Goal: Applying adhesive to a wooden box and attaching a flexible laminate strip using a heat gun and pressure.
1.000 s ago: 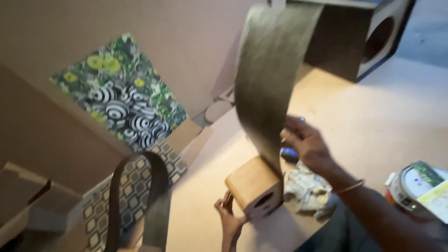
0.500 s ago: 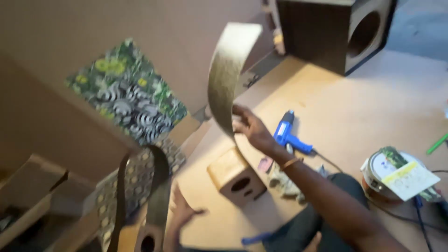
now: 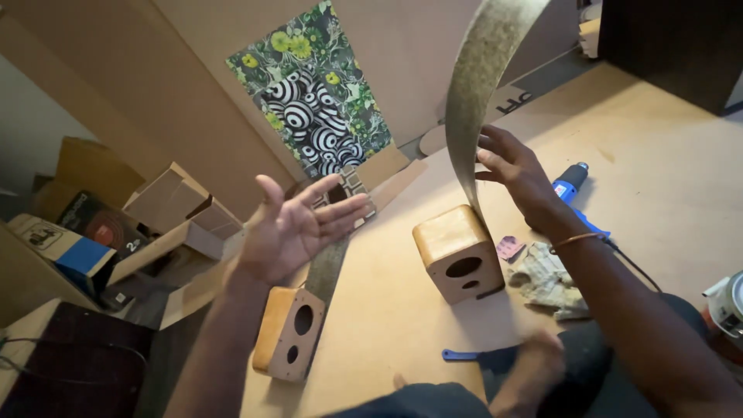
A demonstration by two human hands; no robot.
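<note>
- Head view: right hand (image 3: 517, 172) is closed around a long grey-green strip (image 3: 481, 85), fingers wrapped on its edge just above the small wooden box (image 3: 457, 251).
- Strip is seen arcing up and out of the top of frame; its lower end meets the box top (whether it is attached cannot be told).
- Left hand (image 3: 298, 224) is held up, palm open, fingers spread, nothing gripped; a second wooden box (image 3: 289, 333) with two round holes lies below it, with another strip (image 3: 329, 263) running away from it.
- Handling, as judged: strip looks thin, light and floppy, bends freely under its own weight; best pinched by the edges, near the box end for control.
- Boxes look rigid and light; best taken by the flat sides.
- Nearby on the board (image 3: 665, 178): blue glue gun (image 3: 574, 179), crumpled rag (image 3: 546, 279).
</note>
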